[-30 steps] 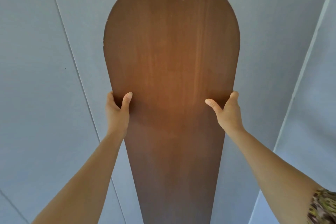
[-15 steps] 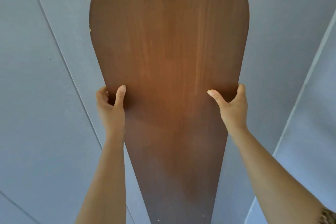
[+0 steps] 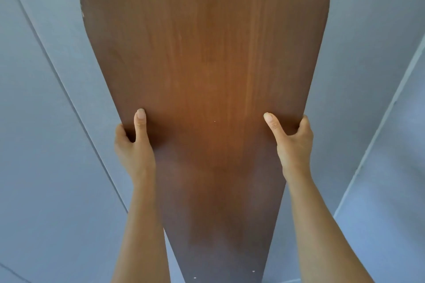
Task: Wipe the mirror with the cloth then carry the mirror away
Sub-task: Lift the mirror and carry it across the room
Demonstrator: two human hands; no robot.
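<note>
The mirror (image 3: 204,64) faces away from me, so I see only its brown wooden back, tall with a rounded top that runs out of the frame. It stands upright in front of me and fills the middle of the view. My left hand (image 3: 134,145) grips its left edge, thumb flat on the wood, fingers wrapped behind. My right hand (image 3: 291,142) grips the right edge the same way, at about the same height. The glass side is hidden. No cloth is in view.
Pale grey wall panels (image 3: 46,145) with thin vertical seams stand behind the mirror on the left. A second grey wall (image 3: 391,167) meets them at a corner on the right.
The mirror has come closer and higher in the view; its rounded top and hanging hole have left the frame. Both hands keep their grip on the edges.
</note>
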